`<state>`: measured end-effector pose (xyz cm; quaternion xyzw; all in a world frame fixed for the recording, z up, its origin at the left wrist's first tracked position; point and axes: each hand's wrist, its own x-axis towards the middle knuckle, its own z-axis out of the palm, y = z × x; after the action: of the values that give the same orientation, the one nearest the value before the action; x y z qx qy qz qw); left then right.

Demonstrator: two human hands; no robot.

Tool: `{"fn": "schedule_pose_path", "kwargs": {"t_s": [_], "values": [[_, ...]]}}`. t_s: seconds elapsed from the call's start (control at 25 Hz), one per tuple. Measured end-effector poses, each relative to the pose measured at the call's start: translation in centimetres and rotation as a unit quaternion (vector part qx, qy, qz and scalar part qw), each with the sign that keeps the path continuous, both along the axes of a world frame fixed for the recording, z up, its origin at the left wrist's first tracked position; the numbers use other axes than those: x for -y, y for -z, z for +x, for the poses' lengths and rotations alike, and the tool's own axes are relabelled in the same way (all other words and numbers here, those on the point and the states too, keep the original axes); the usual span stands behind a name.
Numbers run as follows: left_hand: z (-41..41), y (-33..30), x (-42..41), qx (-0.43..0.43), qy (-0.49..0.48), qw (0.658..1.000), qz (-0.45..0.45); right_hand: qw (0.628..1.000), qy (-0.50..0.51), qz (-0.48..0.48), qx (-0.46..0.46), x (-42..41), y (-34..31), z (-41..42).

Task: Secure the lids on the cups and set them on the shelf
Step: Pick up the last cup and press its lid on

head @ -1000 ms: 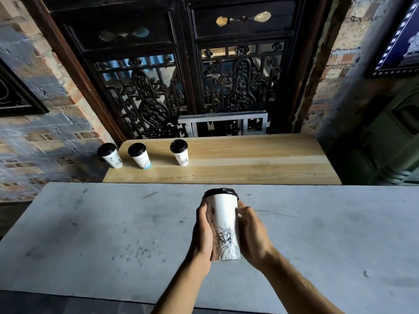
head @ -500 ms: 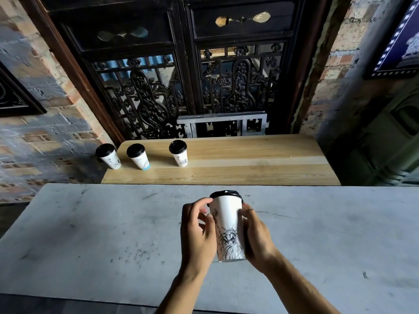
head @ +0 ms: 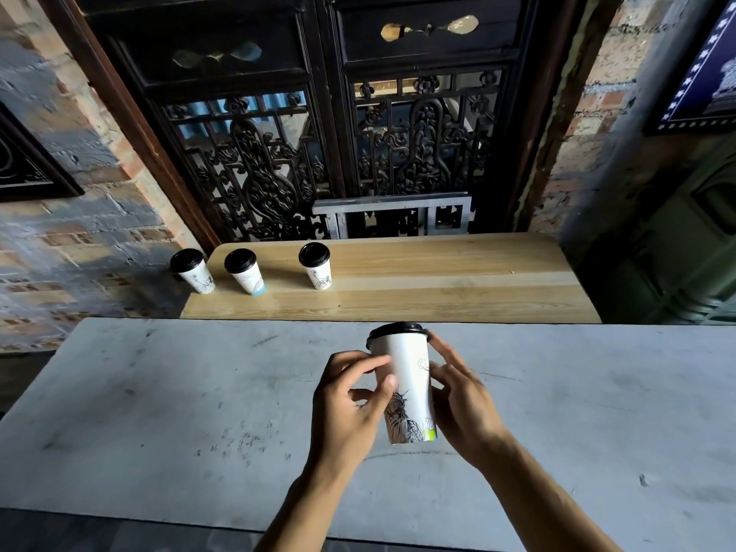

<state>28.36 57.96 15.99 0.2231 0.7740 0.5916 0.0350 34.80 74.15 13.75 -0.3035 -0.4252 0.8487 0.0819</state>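
Where the grey worktop (head: 159,392) ends, a wooden shelf (head: 438,288) is seen, backed by a carved dark screen (head: 278,173). Above the worktop, one lidded paper cup (head: 408,376) is held between the left hand (head: 350,408) and right hand (head: 466,408), fingers loosely curled on its sides. Three lidded cups (head: 247,270) are counted on the shelf.

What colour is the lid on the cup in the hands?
Black; the head view shows the lid best.

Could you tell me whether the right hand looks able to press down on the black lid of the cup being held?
Probably yes: the right hand already touches the cup, fingertips beside the lid, and nothing covers it.
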Motion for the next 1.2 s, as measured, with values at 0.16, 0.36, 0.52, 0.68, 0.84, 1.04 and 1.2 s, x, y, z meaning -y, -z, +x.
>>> {"fn": "schedule_pose_path", "kwargs": {"t_s": [0.16,0.36,0.52,0.68,0.84,1.04,1.2], "values": [[-0.5,0.7,0.5,-0.029,0.001,1.000,-0.006,1.000,-0.007,-0.006,0.000,-0.3,0.8,-0.3],[-0.8,0.7,0.5,0.012,0.000,1.000,0.022,0.995,-0.064,0.031,-0.065,0.0,-0.3,0.0],[-0.6,0.8,0.4,0.044,-0.002,0.998,0.039,0.998,-0.050,0.025,-0.031,0.2,-0.4,-0.1],[-0.6,0.8,0.3,0.059,-0.004,0.998,0.036,1.000,-0.025,-0.005,-0.012,0.1,-0.4,-0.4],[-1.1,1.0,0.7,0.039,-0.004,0.999,0.020,0.999,-0.046,0.005,-0.028,-0.1,-0.3,-0.4],[-1.6,1.1,0.8,0.033,-0.013,0.999,0.000,0.993,-0.075,0.029,-0.086,-0.1,0.2,-0.2],[-1.2,0.4,0.7,0.059,-0.011,0.998,0.025,0.990,-0.093,0.052,-0.096,0.2,-0.1,0.0]]}}
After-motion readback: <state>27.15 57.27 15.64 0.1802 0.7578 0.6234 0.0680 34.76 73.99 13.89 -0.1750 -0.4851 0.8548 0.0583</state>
